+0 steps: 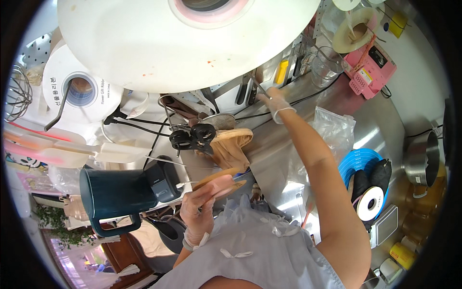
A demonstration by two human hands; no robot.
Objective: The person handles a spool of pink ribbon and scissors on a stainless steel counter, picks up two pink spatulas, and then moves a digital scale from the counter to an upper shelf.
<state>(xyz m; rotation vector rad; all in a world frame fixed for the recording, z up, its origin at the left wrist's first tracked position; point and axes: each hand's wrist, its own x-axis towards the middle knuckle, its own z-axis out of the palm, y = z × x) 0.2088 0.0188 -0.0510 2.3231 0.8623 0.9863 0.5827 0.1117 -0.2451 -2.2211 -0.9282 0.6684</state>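
My left hand point(197, 211), in a clear disposable glove, grips a spool of pink ribbon point(221, 185) with tan cardboard sides, close to the front of a grey apron point(234, 234). My right hand point(277, 103), gloved as well, is stretched forward at the end of a metal hook rod point(260, 86). Motion blurs its fingers, and I cannot tell whether they touch the rod or hold anything. Just beyond it, knives with dark handles point(242, 90) and a yellow-handled tool point(282, 72) hang on the wall.
Large white ribbon reels point(144, 54) hang overhead. To the left stand a dark teal kettle point(115, 195) and silicone spatulas point(119, 152); black-handled scissors point(193, 137) and a cloth strainer point(231, 148) hang midway. On the steel counter lie plastic bags point(334, 126), a blue mat point(352, 159) and a scale point(387, 224).
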